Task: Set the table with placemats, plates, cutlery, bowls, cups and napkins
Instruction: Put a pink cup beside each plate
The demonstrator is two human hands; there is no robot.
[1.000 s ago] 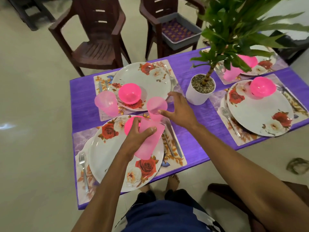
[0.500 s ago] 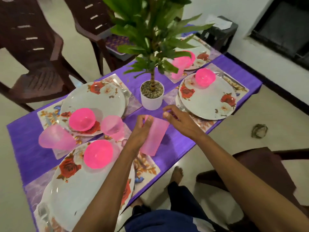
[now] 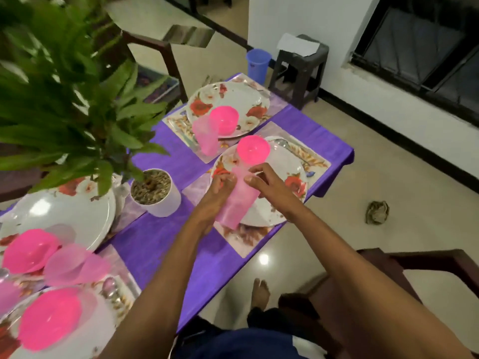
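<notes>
Both hands are out over the near right place setting, and between them is a pale pink cup [image 3: 237, 200], held in the air above the plate [image 3: 290, 161] rather than set down. The left hand [image 3: 215, 195] has its fingers curled round the cup's left side, while the right hand [image 3: 261, 183] pinches near the upper end with thumb and fingertips. The cup is tilted: its long axis runs from the far end by the fingertips down and back toward the person's body, the lower end hanging over the plate's near rim and the placemat [image 3: 243, 242]. Which end is the mouth I can't say for certain; the plastic is translucent and a bit blurred, and it may even be two cups nested. Just beyond the fingertips, touching or nearly so, sits the pink bowl [image 3: 252, 151] on the same plate, so the cup's far end points straight at it. That is what the next move turns on, I'd judge: the cup has to be stood upright on the mat beside the plate, clear of the bowl, and the left hand, with the fuller grip, looks better placed to carry it. The far setting already has its own cup [image 3: 206, 137] leaning by its bowl [image 3: 224, 119], and the white plant pot [image 3: 155, 194] stands well to the left on the purple cloth [image 3: 160, 242].
</notes>
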